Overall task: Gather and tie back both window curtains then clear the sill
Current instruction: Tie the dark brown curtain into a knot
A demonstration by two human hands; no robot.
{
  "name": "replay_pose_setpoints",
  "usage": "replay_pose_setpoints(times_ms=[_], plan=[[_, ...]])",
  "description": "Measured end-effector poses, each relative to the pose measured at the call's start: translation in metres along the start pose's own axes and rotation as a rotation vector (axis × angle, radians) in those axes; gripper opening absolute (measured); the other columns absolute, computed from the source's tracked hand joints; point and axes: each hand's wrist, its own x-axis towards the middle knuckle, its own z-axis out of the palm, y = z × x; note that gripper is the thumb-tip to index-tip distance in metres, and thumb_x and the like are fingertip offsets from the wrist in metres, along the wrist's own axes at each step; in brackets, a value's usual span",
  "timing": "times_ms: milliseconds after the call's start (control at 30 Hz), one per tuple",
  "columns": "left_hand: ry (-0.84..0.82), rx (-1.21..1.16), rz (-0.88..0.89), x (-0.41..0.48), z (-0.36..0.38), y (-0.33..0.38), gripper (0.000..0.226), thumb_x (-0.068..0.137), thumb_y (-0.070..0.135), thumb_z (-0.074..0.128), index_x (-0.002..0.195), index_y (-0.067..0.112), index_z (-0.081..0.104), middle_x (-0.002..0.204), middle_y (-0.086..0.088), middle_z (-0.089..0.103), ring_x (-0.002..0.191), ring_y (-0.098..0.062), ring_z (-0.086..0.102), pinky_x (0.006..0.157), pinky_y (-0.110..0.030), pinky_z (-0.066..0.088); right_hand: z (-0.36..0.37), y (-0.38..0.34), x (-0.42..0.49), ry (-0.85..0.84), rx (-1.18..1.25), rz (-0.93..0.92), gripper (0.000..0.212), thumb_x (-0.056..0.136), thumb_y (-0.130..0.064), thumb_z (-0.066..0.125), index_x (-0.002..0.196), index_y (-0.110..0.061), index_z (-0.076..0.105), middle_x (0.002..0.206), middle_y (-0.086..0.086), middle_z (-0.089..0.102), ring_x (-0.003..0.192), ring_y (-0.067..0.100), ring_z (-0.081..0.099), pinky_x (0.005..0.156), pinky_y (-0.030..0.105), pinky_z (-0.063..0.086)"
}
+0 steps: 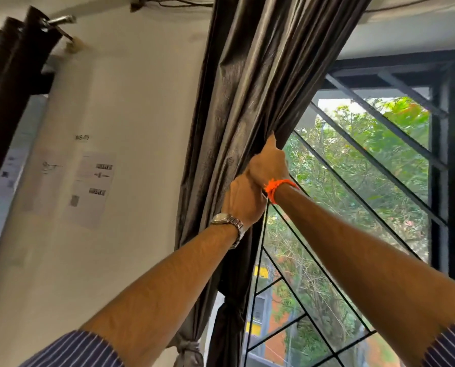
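Note:
A grey-brown curtain (250,83) hangs bunched at the left side of the window. My right hand (270,164), with an orange thread at the wrist, grips the curtain's right edge at mid height. My left hand (243,198), with a metal watch at the wrist, grips the same folds just below and touches the right hand. Lower down the curtain is knotted in a tie (230,308), and a second knot (188,348) sits at the bottom. The sill is out of view.
A black window grille (380,165) with diagonal bars fills the right, with trees outside. A white wall (141,102) to the left carries printed papers (92,186). Another dark curtain (11,83) hangs on a rod (60,21) at the far left.

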Motion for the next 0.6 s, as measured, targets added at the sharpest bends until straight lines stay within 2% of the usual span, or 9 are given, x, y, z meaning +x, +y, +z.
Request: replay_pose_setpoints(times_ms=[100,200,333,467,533,600], plan=[[-0.020,-0.026,0.021,-0.002,-0.011,0.010,0.022,0.085,0.017,0.063,0.106,0.010,0.066,0.087,-0.006,0.071,0.071,-0.023,0.066,0.054,-0.021,0.041,-0.009,0.005,-0.012,0.195,0.081,-0.010,0.073,0.087,-0.011,0.047,0.155,-0.015,0.021,0.121,0.022,0.064,0.106,0.042,0.061,0.083,0.043,0.048],[-0.045,-0.013,0.057,-0.011,-0.014,0.021,0.031,0.083,0.021,0.067,0.112,0.010,0.065,0.093,-0.007,0.071,0.078,-0.023,0.067,0.057,-0.021,0.043,-0.021,0.011,-0.022,0.187,0.055,-0.023,0.074,0.088,-0.013,0.049,0.155,-0.019,0.020,0.116,0.021,0.065,0.094,0.039,0.061,0.072,0.036,0.042],[-0.091,0.000,-0.012,-0.019,-0.009,0.035,0.038,0.081,0.031,0.065,0.115,0.013,0.063,0.091,-0.003,0.068,0.078,-0.021,0.065,0.056,-0.031,0.053,-0.033,0.027,-0.032,0.199,0.012,-0.003,0.072,0.089,-0.017,0.049,0.155,-0.020,0.021,0.118,0.021,0.065,0.101,0.041,0.061,0.076,0.038,0.045],[-0.148,-0.002,-0.074,-0.046,-0.003,0.055,0.023,0.084,0.035,0.064,0.096,0.016,0.064,0.092,-0.006,0.065,0.078,-0.026,0.063,0.057,-0.034,0.052,-0.031,0.048,-0.048,0.167,-0.006,-0.022,0.072,0.089,-0.018,0.047,0.155,-0.022,0.018,0.119,0.019,0.066,0.101,0.040,0.063,0.080,0.041,0.047],[-0.165,-0.026,-0.113,-0.059,0.001,0.064,0.027,0.083,0.035,0.066,0.101,0.016,0.059,0.097,-0.009,0.062,0.072,-0.028,0.063,0.059,-0.040,0.054,-0.031,0.060,-0.058,0.158,0.005,-0.021,0.071,0.091,-0.020,0.047,0.156,-0.023,0.018,0.120,0.018,0.066,0.101,0.040,0.063,0.082,0.043,0.049],[-0.174,-0.055,-0.139,-0.067,0.006,0.072,0.035,0.082,0.034,0.069,0.107,0.014,0.056,0.105,-0.009,0.060,0.078,-0.030,0.064,0.061,-0.043,0.055,-0.032,0.073,-0.064,0.153,0.037,-0.015,0.068,0.093,-0.027,0.046,0.155,-0.026,0.018,0.115,0.017,0.068,0.097,0.039,0.064,0.081,0.046,0.053]])
